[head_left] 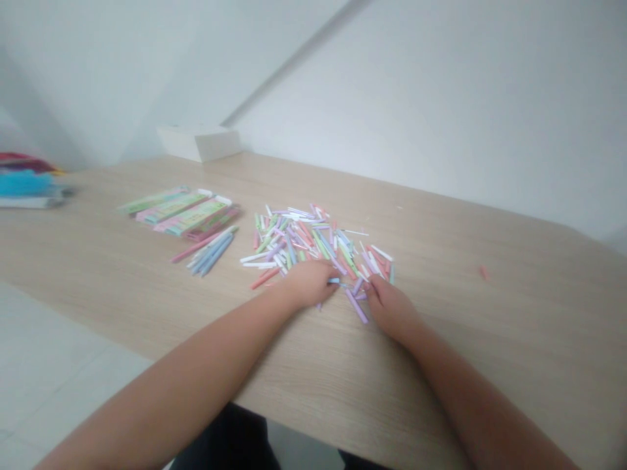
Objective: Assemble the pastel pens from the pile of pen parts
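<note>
A loose heap of short pastel paper sticks [313,245] in pink, green, lilac, blue and white lies on the light wood table [441,313]. My left hand [306,284] rests curled on the heap's front edge, its fingertips among the sticks. My right hand [389,307] is close beside it, fingers bent down next to a lilac stick [356,306]. A pale blue stick end [334,281] shows between the two hands. The hands hide part of the heap, and I cannot tell if either one grips a stick.
Left of the heap lie several green and pink packets [179,210] and a small group of blue sticks [210,253]. A lone pink piece [484,273] is on the right. A white box [198,142] stands against the wall, with colourful items [29,183] at the far left.
</note>
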`<action>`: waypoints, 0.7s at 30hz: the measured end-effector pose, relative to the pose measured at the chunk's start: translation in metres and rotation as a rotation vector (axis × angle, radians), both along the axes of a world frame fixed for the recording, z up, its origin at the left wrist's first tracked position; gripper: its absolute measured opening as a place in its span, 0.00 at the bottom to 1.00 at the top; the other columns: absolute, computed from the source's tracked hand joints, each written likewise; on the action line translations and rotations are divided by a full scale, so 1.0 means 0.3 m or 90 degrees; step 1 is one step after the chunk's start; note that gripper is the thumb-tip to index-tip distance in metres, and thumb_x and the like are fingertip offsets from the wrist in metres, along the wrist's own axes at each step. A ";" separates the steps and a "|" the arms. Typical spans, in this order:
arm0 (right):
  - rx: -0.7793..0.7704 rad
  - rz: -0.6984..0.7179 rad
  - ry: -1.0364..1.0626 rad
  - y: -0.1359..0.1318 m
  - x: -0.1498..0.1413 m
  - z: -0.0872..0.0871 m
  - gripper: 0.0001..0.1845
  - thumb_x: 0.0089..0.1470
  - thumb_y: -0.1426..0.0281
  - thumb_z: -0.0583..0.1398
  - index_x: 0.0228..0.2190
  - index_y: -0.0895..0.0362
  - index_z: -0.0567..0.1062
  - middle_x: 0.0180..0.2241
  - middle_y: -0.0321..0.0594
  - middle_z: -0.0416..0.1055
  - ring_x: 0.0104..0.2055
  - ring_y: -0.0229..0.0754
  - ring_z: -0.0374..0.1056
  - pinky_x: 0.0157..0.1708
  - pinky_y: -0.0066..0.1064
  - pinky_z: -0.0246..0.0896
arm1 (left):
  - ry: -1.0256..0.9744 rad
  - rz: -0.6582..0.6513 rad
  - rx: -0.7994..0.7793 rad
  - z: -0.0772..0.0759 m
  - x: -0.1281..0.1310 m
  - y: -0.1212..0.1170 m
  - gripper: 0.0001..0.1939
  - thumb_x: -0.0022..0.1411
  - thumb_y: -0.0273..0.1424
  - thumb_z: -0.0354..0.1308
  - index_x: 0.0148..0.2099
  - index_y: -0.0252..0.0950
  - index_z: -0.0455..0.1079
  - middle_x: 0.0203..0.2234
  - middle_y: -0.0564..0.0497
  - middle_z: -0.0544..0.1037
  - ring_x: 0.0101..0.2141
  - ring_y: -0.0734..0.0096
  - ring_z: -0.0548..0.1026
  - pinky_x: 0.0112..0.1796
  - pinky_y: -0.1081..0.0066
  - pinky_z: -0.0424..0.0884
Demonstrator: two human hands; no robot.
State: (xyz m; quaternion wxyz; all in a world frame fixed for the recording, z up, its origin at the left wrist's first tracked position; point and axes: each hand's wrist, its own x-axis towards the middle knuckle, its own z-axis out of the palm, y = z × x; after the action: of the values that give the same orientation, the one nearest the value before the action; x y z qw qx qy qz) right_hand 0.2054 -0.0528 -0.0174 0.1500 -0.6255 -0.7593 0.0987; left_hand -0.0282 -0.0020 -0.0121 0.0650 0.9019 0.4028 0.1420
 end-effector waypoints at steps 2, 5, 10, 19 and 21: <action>-0.002 -0.004 -0.003 0.002 0.000 -0.001 0.15 0.71 0.63 0.46 0.38 0.53 0.69 0.34 0.43 0.74 0.34 0.44 0.68 0.31 0.31 0.48 | 0.010 0.007 0.008 -0.001 0.017 -0.005 0.13 0.68 0.36 0.51 0.45 0.40 0.77 0.43 0.46 0.80 0.44 0.57 0.79 0.43 0.64 0.74; 0.005 0.000 -0.004 0.004 0.002 -0.007 0.15 0.71 0.62 0.46 0.38 0.53 0.69 0.33 0.42 0.74 0.33 0.44 0.67 0.31 0.31 0.48 | 0.031 0.018 0.008 -0.002 0.039 -0.011 0.13 0.67 0.33 0.51 0.47 0.41 0.77 0.46 0.45 0.80 0.45 0.56 0.80 0.42 0.63 0.75; 0.017 0.004 0.018 0.007 0.007 -0.018 0.15 0.71 0.63 0.45 0.38 0.53 0.68 0.34 0.43 0.74 0.34 0.45 0.67 0.32 0.32 0.49 | 0.032 0.019 0.008 -0.008 0.043 -0.011 0.15 0.67 0.31 0.51 0.50 0.40 0.77 0.47 0.44 0.80 0.46 0.54 0.80 0.45 0.61 0.75; 0.082 -0.006 0.133 0.002 -0.008 -0.014 0.18 0.71 0.58 0.46 0.40 0.53 0.71 0.36 0.43 0.76 0.36 0.47 0.71 0.34 0.33 0.57 | -0.089 0.010 0.002 0.001 0.023 0.003 0.18 0.70 0.32 0.50 0.55 0.41 0.76 0.47 0.45 0.82 0.48 0.56 0.79 0.50 0.61 0.73; 0.086 0.026 0.162 -0.007 -0.016 -0.008 0.19 0.70 0.59 0.47 0.45 0.53 0.74 0.39 0.44 0.77 0.39 0.48 0.72 0.38 0.34 0.60 | -0.113 -0.005 0.003 0.007 0.024 -0.005 0.17 0.71 0.34 0.50 0.55 0.42 0.77 0.45 0.46 0.83 0.46 0.57 0.80 0.48 0.62 0.73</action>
State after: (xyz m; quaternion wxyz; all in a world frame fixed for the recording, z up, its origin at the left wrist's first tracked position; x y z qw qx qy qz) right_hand 0.2007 -0.0548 -0.0199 0.2849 -0.5811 -0.7514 0.1287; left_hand -0.0209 -0.0034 -0.0099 0.0989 0.8875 0.3915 0.2219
